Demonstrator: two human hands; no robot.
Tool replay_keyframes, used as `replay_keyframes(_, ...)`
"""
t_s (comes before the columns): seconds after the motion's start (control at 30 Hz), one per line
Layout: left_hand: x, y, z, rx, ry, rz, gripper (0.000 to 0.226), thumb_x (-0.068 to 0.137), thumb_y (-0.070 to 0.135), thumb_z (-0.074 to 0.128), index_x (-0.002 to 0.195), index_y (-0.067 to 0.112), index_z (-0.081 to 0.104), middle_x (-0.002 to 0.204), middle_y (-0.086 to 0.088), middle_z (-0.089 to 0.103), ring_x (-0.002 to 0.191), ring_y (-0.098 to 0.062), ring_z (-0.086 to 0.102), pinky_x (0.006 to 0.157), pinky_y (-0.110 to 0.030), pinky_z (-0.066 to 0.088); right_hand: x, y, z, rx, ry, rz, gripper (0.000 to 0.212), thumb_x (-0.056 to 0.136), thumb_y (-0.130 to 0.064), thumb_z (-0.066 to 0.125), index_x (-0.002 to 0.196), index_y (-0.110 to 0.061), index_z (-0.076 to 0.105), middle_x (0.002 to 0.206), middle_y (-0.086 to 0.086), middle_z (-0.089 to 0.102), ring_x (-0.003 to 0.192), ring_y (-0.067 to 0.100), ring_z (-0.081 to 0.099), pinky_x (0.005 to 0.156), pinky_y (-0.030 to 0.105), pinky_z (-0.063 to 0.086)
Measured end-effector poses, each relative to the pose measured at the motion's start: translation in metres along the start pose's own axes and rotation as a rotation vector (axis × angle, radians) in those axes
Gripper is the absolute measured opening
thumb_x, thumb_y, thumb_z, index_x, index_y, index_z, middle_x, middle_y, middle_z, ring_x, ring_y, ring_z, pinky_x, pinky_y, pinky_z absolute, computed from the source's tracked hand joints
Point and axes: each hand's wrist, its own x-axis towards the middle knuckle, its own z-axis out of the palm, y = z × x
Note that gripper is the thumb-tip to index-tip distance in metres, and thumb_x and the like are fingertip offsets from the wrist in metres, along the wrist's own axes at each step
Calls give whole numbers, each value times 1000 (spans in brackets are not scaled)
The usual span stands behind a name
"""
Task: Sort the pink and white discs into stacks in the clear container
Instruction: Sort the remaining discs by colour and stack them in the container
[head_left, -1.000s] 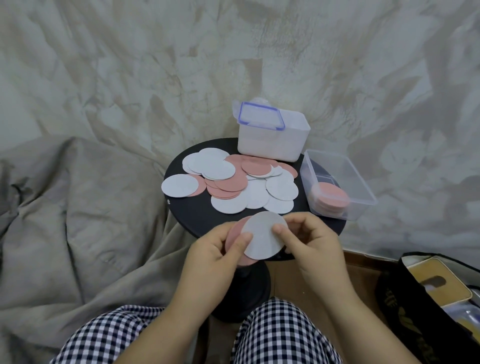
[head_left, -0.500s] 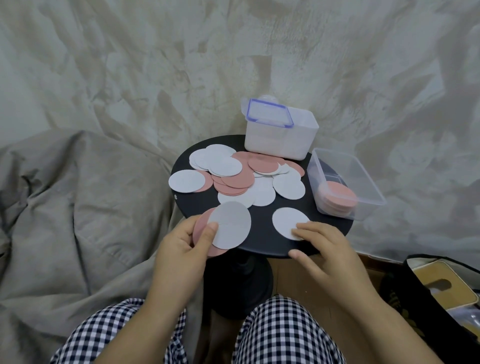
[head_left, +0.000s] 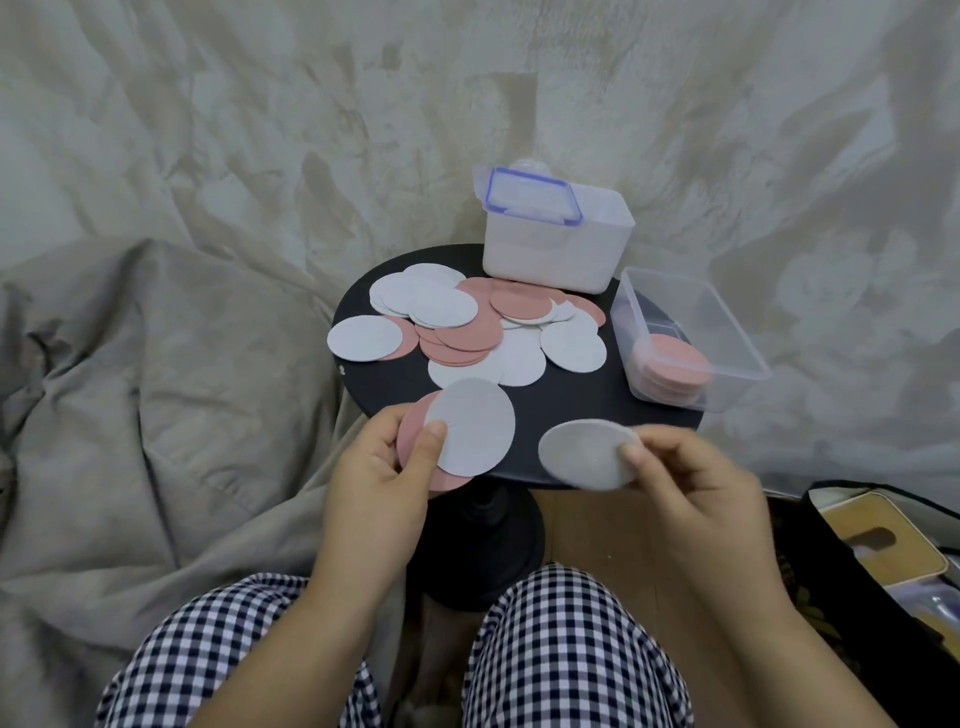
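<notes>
Pinching white disc (head_left: 584, 456), right grip (head_left: 691, 486) at edge

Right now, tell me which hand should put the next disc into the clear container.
Probably right. The right hand pinches a lone white disc, on the same side as the clear container at the table's right edge. The left hand grips two discs, white over pink, farther from it.

We can read no text, label, brand or number anywhere here. A tiny white mark (head_left: 341, 370) sits on the left rim of the table (head_left: 571, 395), too small for us to make out.
</notes>
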Motion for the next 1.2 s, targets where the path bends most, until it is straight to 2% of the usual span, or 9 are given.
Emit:
replay_keyframes(0.1,-4,2,7,-55,-41,-38,12,90,25,57,99,26,66,96,7,72,93,-12,67,84,-37,53,3,-10,4,271,35,213,11,85,-13,58,83,-21,65,73,-15,70,67,-2,63,57,9,49)
replay_keyframes(0.2,-12,9,17,-115,-120,-11,15,87,30,62,100,24,66,97,6,73,95,-14,67,86,-43,53,7,-14,17,455,-22,360,7,86,-12,56,85,-11,63,72,-5,71,66,6,66,54,16,52)
replay_keyframes(0.4,-12,12,28,-140,-184,42,26,78,42,63,101,30,67,101,6,72,97,-16,67,87,-47,52,10,-14,29,493,31,389,7,90,-12,53,92,-10,60,70,-11,70,66,1,65,55,12,51)
replay_keyframes(0.57,-8,18,35,-98,-246,94,26,84,33,56,108,29,64,105,10,70,101,-11,64,88,-40,52,13,-15,31,518,72,367,14,89,-12,56,101,-20,59,79,-7,73,72,2,67,57,13,51)
replay_keyframes(0.67,-2,19,43,-27,-240,166,25,89,35,45,109,33,60,106,17,66,102,-3,61,87,-25,49,15,-16,31,579,37,348,31,85,-10,59,112,-25,60,97,-10,73,90,4,67,73,18,55)
replay_keyframes(0.73,0,20,50,34,-195,213,23,91,34,39,107,34,56,105,20,63,100,2,58,82,-13,45,16,-16,32,535,41,283,33,83,-9,61,109,-28,62,99,-17,71,94,0,65,78,14,52)
replay_keyframes(0.87,7,18,57,213,-199,269,30,90,45,35,116,37,46,113,18,57,106,1,52,86,-12,41,17,-15,28,288,150,94,33,79,-19,64,106,-38,62,98,-31,66,96,-7,61,80,8,46)
replay_keyframes(1.0,16,14,51,282,-199,301,27,91,32,53,112,48,45,99,17,63,90,1,59,75,-10,46,19,-8,24,93,159,-26,36,78,-20,63,106,-43,58,98,-37,61,95,-10,58,79,3,42)
replay_keyframes(1.2,19,5,49,281,-186,350,19,89,22,59,100,36,63,99,24,66,93,6,61,79,-10,47,20,12,28,17,134,-76,41,81,-10,66,113,-34,57,100,-20,63,97,-6,57,82,4,41)
